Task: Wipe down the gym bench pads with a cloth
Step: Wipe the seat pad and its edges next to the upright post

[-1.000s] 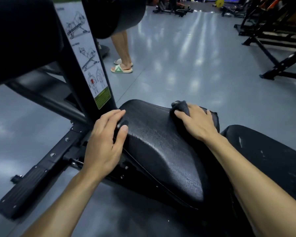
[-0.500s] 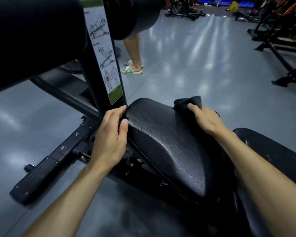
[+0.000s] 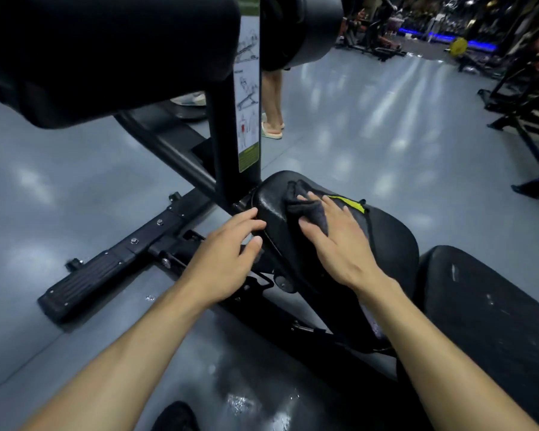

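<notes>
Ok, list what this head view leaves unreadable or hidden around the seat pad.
- Cloth: mostly hidden under the right hand.
- Instruction sticker: text too small to read.
- Back pad: cut off by the right edge.
- Bystander's legs: upper part hidden behind a roller pad.

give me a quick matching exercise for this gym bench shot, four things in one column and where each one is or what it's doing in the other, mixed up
Things:
1. cloth
2. left hand
3. instruction sticker
4. second pad

Places or states:
a. on the upright black post
b. pressed on the seat pad under the right hand
c. fingers resting on the seat pad's left edge
d. at right, nearer the camera, scuffed with pale marks

Pairs: 1-b, 2-c, 3-a, 4-d
</notes>
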`<act>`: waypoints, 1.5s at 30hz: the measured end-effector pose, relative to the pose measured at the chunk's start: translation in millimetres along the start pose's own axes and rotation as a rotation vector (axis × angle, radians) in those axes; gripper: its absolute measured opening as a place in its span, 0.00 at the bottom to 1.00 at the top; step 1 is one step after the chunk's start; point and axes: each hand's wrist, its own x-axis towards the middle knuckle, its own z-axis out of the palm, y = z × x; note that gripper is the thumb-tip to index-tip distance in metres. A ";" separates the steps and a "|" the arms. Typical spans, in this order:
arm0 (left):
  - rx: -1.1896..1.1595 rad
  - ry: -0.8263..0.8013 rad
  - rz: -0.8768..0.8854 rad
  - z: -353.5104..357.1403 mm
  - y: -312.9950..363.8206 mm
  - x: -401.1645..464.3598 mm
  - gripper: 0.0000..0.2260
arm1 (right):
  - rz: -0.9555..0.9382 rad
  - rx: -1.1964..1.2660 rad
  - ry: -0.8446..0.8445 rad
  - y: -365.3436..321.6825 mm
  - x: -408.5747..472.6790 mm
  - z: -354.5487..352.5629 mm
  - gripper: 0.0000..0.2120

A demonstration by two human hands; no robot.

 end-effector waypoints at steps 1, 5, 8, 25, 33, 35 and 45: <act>0.005 -0.004 -0.006 -1.0 -0.5 -0.8 0.15 | -0.005 0.003 -0.013 -1.9 12.5 -0.3 0.28; 0.029 0.015 -0.050 -11.2 -7.4 0.0 0.13 | -0.033 -0.037 -0.034 -25.3 76.3 4.9 0.14; 0.037 0.029 -0.078 -21.6 -21.7 2.0 0.13 | -0.032 -0.202 -0.101 -39.7 123.5 15.4 0.16; -0.042 0.149 -0.202 -53.0 -38.3 -6.5 0.14 | -0.240 -0.513 -0.012 -62.9 128.3 44.6 0.20; -0.141 0.308 -0.301 -52.7 -43.1 -6.5 0.13 | -0.370 -0.562 -0.108 -75.5 106.0 49.1 0.24; -0.136 0.308 -0.300 -51.5 -42.3 -5.9 0.13 | -0.396 -0.544 -0.121 -79.4 95.8 51.2 0.22; -0.162 0.373 -0.361 -54.0 -48.6 -20.3 0.14 | -0.698 -0.687 -0.261 -77.0 61.6 77.1 0.27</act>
